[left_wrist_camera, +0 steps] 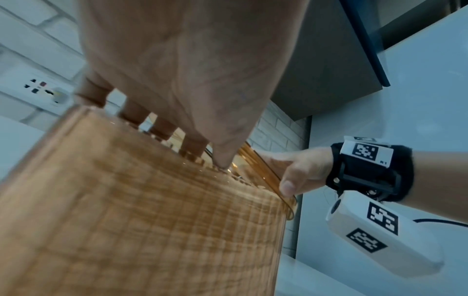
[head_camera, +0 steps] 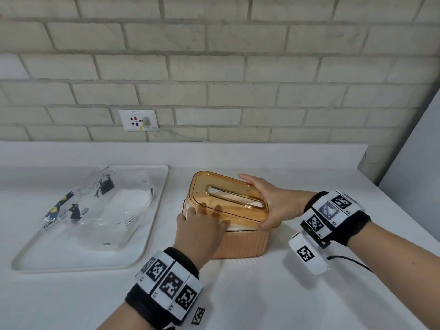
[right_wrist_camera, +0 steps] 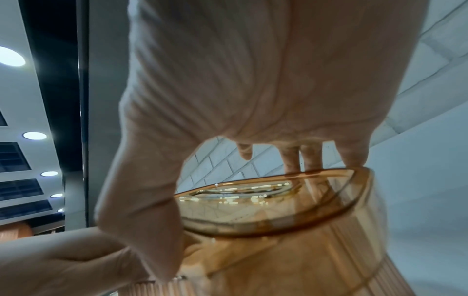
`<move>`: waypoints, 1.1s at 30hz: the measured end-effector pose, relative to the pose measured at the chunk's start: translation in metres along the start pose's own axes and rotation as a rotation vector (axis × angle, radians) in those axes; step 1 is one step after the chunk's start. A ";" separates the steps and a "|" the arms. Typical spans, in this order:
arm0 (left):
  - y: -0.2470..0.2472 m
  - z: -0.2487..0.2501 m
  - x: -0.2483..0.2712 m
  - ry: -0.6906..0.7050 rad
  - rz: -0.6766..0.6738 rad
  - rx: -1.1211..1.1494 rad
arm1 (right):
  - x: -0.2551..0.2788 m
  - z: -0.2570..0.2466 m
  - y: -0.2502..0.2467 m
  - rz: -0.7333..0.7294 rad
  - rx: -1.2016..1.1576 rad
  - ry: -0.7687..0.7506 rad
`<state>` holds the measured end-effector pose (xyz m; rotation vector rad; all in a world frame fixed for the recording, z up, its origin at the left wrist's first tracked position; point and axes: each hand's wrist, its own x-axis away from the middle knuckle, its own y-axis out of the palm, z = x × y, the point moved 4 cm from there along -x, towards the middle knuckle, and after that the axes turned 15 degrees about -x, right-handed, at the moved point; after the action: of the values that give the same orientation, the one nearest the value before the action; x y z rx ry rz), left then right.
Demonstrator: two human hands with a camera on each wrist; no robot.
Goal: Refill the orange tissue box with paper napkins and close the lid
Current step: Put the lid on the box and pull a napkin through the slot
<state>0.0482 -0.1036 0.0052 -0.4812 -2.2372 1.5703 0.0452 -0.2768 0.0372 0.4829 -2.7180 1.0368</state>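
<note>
- Orange tissue box (head_camera: pixel 240 244): ribbed body, standing on the white counter (head_camera: pixel 262 294) near the centre of our head view, just right of the tray.
- Lid (head_camera: pixel 228 198): translucent amber, with an oval slot on top; we find it tilted over the box, not seated, its near edge raised above the rim.
- Paper napkins (head_camera: pixel 240 227): a white stack showing in the gap between lid and box rim.
- Left hand (head_camera: pixel 201 231): at 6 o'clock of the box; its fingers (left_wrist_camera: pixel 192 146) reach in under the lid's near edge, over the rim, onto the napkins. They look fairly straight, gripping nothing that we can make out.
- Right hand (head_camera: pixel 278 201): at 3 o'clock of the box, grasping the lid's right end, thumb (left_wrist_camera: pixel 288 185) on the near edge and fingers (right_wrist_camera: pixel 291 160) spread over the far edge.
- Tray (head_camera: pixel 147 244): white, at 9 o'clock of the box, apart from it.
- Plastic wrapper (head_camera: pixel 100 206): clear, printed with dark cartoon figures, lying on the tray with some white napkins inside.
- Wall socket (head_camera: pixel 138 120): at 11 o'clock on the brick wall (head_camera: pixel 262 67), with a plug and a thin cable.
</note>
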 end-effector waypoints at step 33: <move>0.012 -0.058 -0.007 0.042 0.634 0.430 | -0.011 -0.002 0.007 -0.061 0.135 -0.100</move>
<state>0.0832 -0.0556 0.0118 -1.1466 -1.7125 2.2401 0.0529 -0.2676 0.0314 0.6520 -2.7108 1.2160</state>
